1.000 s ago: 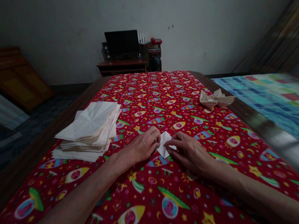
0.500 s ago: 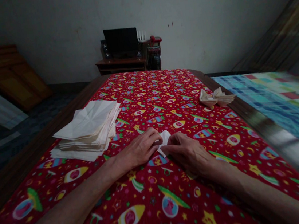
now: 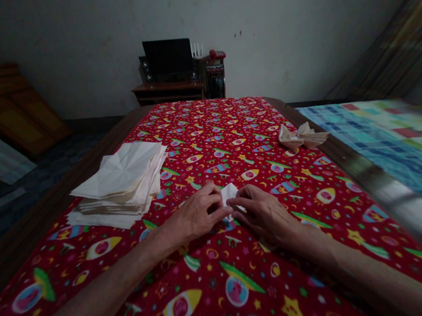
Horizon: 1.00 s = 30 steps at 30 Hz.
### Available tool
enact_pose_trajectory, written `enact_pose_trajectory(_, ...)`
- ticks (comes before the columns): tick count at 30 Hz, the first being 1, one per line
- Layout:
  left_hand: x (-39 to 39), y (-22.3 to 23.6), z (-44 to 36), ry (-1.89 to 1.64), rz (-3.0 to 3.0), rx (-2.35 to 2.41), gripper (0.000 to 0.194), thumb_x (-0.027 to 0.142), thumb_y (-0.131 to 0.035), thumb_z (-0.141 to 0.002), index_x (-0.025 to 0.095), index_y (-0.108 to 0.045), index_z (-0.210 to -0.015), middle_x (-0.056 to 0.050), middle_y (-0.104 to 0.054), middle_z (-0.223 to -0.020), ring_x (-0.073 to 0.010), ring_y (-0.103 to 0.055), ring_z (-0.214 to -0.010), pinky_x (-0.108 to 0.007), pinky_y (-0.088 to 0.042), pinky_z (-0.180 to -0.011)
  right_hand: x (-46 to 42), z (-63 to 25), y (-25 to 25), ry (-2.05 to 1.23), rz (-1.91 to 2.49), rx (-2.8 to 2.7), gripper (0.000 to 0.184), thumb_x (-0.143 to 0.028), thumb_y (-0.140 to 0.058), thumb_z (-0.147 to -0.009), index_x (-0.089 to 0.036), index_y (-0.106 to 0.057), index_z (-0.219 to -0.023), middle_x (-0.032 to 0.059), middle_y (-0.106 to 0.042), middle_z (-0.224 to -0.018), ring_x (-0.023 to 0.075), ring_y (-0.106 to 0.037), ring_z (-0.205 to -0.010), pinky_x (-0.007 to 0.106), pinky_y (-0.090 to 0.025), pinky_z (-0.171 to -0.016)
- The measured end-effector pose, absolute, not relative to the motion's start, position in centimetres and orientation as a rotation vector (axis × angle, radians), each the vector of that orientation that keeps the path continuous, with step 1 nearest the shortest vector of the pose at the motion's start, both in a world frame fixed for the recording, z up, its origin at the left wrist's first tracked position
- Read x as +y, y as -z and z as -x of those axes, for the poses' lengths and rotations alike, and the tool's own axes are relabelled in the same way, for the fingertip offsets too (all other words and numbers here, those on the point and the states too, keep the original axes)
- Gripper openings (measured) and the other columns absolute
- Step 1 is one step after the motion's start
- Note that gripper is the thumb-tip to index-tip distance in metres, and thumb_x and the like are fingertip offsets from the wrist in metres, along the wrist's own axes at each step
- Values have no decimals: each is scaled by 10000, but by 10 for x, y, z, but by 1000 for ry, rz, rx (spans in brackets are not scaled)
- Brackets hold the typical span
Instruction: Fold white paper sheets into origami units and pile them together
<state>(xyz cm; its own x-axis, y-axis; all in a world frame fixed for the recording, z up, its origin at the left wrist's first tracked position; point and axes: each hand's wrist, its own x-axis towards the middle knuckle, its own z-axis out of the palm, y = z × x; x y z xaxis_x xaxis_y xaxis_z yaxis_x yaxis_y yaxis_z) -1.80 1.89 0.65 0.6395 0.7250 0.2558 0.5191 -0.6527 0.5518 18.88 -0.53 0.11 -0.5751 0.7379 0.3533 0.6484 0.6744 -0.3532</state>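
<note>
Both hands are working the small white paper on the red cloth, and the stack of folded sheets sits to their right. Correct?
Wrong side: the head view shows the stack of folded sheets left of the left hand, not right of the right hand.

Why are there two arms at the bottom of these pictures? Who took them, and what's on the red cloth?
All three pictures come from one camera worn on a person's head, looking forward and down, so those arms are the person's own. The left hand and right hand pinch a small folded white paper between them. Under them lies a red tablecloth printed with rockets and stars. Beside the left hand sits a stack of folded papers. Farther away, near the cloth's right edge, lies a folded paper shape.
</note>
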Motion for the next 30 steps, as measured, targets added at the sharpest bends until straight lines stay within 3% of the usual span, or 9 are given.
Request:
enact_pose_trajectory(9,17,-9,15,-615,-2393,979,143,230,-513,-879,166,-586,-774,-34,-531,-926,-150,-536,-857,-281,-454,-807,-7,-189,-1,-266,1062,-2401,199,-248,-470,-899,-181,-654,-928,73,-544,-872,138,-495,-731,251,-423,-636)
enact_pose_trajectory(17,19,-7,17,-624,-2346,936,145,159,-493,-881,156,-605,-790,-35,-532,-937,-146,-531,-868,-270,-438,-816,-7,-189,-2,-262,1066,-2422,191,-240,-476,-894,-179,-644,-961,75,-544,-884,138,-493,-731,248,-417,-636)
enact_pose_trajectory(30,20,-9,17,-632,-2346,940,151,176,-489,-875,156,-595,-770,-39,-545,-953,-144,-542,-871,-268,-441,-812,-7,-189,-3,-309,1067,-2407,186,-232,-488,-887,-169,-646,-962,77,-548,-880,142,-500,-730,246,-415,-630)
